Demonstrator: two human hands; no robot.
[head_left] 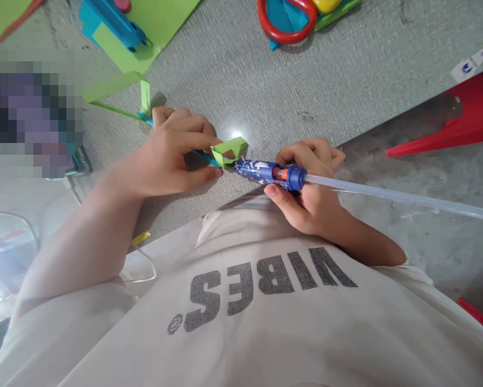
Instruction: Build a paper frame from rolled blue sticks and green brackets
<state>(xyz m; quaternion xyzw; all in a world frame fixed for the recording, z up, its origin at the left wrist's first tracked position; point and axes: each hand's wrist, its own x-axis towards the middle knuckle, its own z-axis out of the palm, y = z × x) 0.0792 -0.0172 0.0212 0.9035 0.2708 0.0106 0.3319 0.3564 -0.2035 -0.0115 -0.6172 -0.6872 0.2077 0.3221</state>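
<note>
My right hand [312, 185] is wrapped round a blue glue gun [257, 171], with a long clear glue stick [403, 199] sticking out of its back end. The gun's nozzle meets a folded green paper piece [230, 150], and I cannot tell whether it touches. My left hand [180, 153] pinches a narrow blue paper strip [206, 157] that ends at this green piece. Past the left knuckles the strip shows again, joined to a green paper frame [116, 91]. Part of the strip is hidden under the fingers.
On the grey table [225, 70] lie green paper sheets [161, 32], a blue tool [112, 24] and red-handled scissors [285, 37]. A red stool [447, 123] stands past the table edge at right. A blurred-out patch covers the left side. A white cable [144, 269] hangs near my left arm.
</note>
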